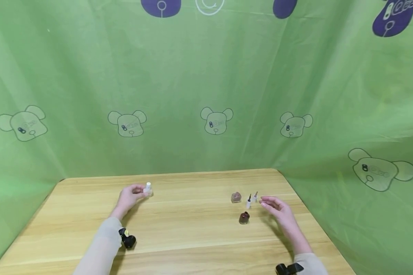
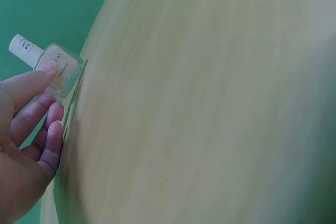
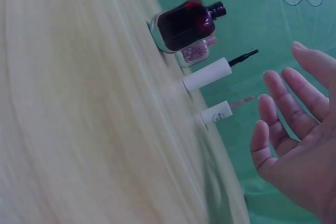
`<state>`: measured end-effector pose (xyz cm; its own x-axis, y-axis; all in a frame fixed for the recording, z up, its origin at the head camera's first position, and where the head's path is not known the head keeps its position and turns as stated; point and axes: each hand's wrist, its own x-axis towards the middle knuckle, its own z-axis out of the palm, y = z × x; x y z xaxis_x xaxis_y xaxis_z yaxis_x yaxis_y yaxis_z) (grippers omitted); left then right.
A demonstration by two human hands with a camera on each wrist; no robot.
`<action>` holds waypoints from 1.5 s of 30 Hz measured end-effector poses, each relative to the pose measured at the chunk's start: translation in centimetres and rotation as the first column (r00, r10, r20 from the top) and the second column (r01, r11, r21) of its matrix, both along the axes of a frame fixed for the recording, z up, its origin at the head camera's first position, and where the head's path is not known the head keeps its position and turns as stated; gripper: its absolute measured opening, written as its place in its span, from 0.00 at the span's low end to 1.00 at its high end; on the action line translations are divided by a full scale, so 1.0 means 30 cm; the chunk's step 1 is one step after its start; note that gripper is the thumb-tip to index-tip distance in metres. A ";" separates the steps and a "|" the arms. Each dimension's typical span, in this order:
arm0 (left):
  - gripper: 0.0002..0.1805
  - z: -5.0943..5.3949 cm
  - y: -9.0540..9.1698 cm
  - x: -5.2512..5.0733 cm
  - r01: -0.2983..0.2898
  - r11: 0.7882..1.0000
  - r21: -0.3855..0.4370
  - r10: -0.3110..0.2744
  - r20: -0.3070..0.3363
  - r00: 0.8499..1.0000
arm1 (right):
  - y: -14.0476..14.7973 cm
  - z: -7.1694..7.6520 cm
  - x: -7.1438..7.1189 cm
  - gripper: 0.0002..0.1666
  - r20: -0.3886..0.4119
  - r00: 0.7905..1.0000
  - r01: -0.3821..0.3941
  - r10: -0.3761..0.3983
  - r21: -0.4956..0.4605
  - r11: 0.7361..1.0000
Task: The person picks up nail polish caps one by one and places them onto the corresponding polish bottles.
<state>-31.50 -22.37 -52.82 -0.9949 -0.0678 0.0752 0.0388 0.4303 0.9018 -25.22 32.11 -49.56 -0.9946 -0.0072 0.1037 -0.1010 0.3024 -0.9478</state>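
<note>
My left hand [image 1: 128,199] pinches a clear nail polish bottle [image 2: 63,72] with a white cap [image 2: 25,49] between thumb and fingers, low at the table's far left. Loosely bent and holding nothing, my right hand [image 1: 277,210] hovers beside two white caps at the right. One cap [image 3: 208,75] stands upright with a dark brush pointing up. The other cap [image 3: 216,113], nearest the right hand, stands with a pinkish brush up. An uncapped dark red nail polish bottle [image 1: 244,218] stands nearer me, and an uncapped glittery pink bottle [image 1: 236,197] stands farther back.
The wooden table [image 1: 189,225] has its back edge against a green curtain [image 1: 172,76] printed with bear heads. The curtain also runs along the right side. A black wrist camera [image 1: 128,240] sits on the left sleeve, and another [image 1: 287,269] on the right.
</note>
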 end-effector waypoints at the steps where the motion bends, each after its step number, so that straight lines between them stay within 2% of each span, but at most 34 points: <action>1: 0.19 0.000 -0.001 -0.001 0.002 1.000 -0.008 -0.002 0.001 1.000 | 0.001 -0.004 -0.003 0.29 0.005 1.000 -0.002 0.002 0.001 1.000; 7: 0.19 0.001 -0.017 -0.010 0.040 0.998 -0.042 -0.038 0.030 0.999 | 0.009 -0.025 -0.018 0.29 0.035 0.999 -0.024 0.023 0.028 0.999; 14: 0.20 0.007 -0.040 -0.022 0.068 0.997 -0.032 -0.066 0.069 0.995 | 0.008 -0.044 -0.035 0.29 0.096 0.994 -0.047 0.044 0.027 0.999; 26: 0.22 -0.003 -0.054 -0.024 0.100 0.995 -0.015 -0.099 0.070 0.993 | -0.002 -0.054 -0.044 0.29 0.102 0.990 -0.104 0.096 0.072 0.992; 32: 0.27 0.000 -0.055 -0.011 0.115 0.993 0.000 -0.115 0.041 0.993 | -0.009 -0.064 -0.060 0.30 0.119 0.988 -0.111 0.100 0.090 0.990; 36: 0.30 0.006 -0.047 0.013 0.086 0.994 0.061 -0.089 0.039 0.995 | -0.018 -0.063 -0.066 0.32 0.132 0.986 -0.112 0.100 0.083 0.990; 45: 0.29 0.020 -0.035 0.088 -0.037 0.989 0.140 0.037 0.002 0.999 | -0.031 -0.066 -0.086 0.33 0.144 0.986 -0.097 0.083 0.089 0.991</action>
<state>-28.87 -23.43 -52.22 -0.9914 -0.1145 0.0632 0.0260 0.3011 0.9533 -27.79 31.17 -51.54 -0.9941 -0.1007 -0.0415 -0.0008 0.3880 -0.9216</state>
